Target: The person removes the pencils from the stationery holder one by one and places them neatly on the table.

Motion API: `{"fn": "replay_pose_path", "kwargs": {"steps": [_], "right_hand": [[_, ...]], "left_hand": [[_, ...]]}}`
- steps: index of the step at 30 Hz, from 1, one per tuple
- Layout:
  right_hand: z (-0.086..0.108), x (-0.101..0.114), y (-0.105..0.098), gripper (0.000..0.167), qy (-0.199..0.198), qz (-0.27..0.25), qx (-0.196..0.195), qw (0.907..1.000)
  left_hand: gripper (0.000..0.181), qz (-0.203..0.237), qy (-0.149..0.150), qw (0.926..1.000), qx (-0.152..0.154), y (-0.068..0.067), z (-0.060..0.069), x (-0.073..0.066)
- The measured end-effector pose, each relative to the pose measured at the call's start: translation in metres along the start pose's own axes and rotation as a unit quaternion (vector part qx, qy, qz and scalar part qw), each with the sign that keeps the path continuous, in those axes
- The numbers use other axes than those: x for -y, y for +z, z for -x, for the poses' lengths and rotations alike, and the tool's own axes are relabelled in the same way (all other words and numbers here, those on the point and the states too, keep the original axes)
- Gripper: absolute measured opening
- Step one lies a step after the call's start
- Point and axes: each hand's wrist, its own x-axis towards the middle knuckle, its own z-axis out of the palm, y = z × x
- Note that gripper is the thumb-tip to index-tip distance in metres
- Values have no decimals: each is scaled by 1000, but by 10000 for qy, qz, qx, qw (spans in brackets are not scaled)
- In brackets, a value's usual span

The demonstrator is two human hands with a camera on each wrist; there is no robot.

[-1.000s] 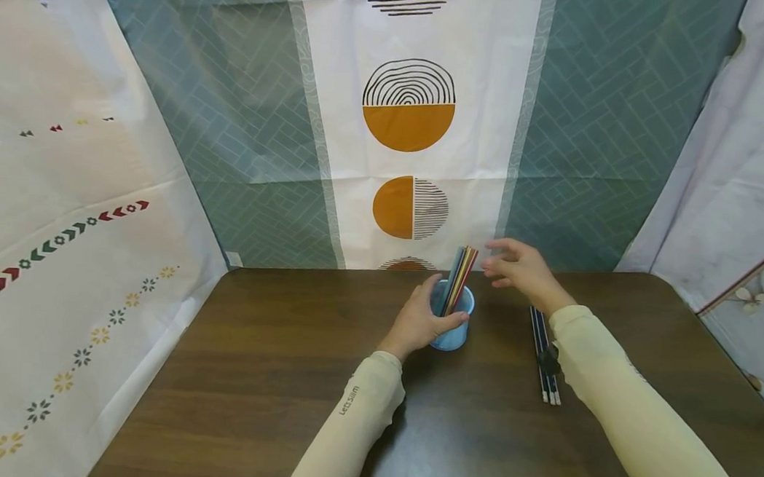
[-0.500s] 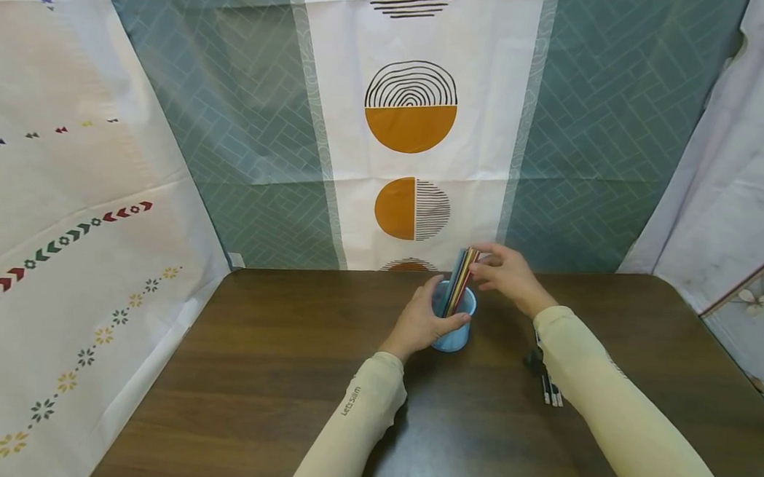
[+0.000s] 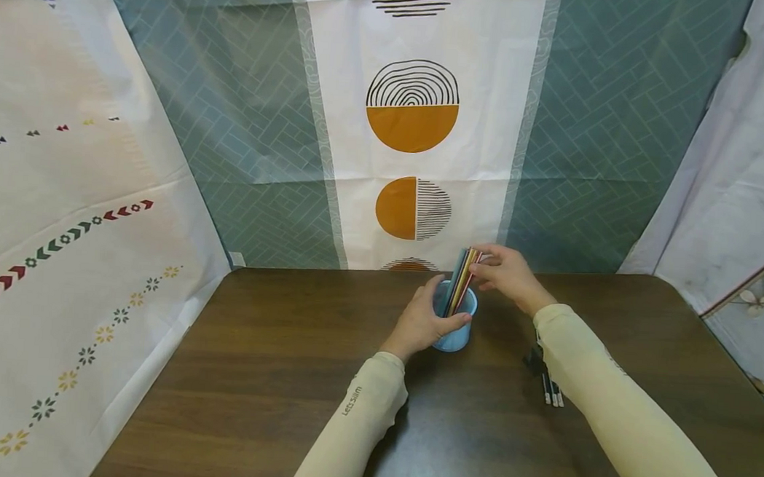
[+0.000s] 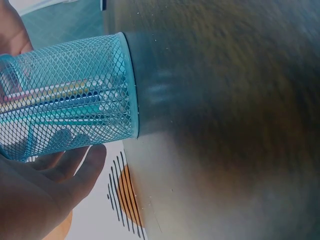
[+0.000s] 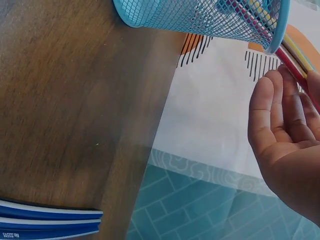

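While left fingers (image 4: 93,165) clasp mesh cup (image 3: 456,336), pencils (image 3: 462,280) lean out, apparently pinched between right fingers (image 5: 261,102).

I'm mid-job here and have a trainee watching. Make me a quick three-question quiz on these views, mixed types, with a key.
1. Multiple choice: which hand is wrapped round the mesh cup?
A) right
B) left
C) neither

2. True or false: every pencil in view stands in the cup.

3. Fill in: in the head view, the fingers of the right hand are at the ____ ends of the coloured pencils.

Key:
1. B, the left hand.
2. False; the blue pencils lie on the table.
3. Upper.
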Motion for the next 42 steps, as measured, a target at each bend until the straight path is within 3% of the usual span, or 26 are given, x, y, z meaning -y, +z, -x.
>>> {"fn": "replay_pose_path", "kwargs": {"steps": [14, 30, 42], "right_hand": [[2, 4, -4, 48, 1, -155, 36, 9999], [1, 0, -12, 48, -96, -307, -286, 9991], [3, -2, -18, 48, -135, -619, -336, 9974]], "left_hand": [[97, -22, 87, 10000, -8, -1, 0, 0], [97, -71, -108, 9999, 13, -1, 0, -1], [97, -123, -3, 9999, -52, 1, -1, 1]]}}
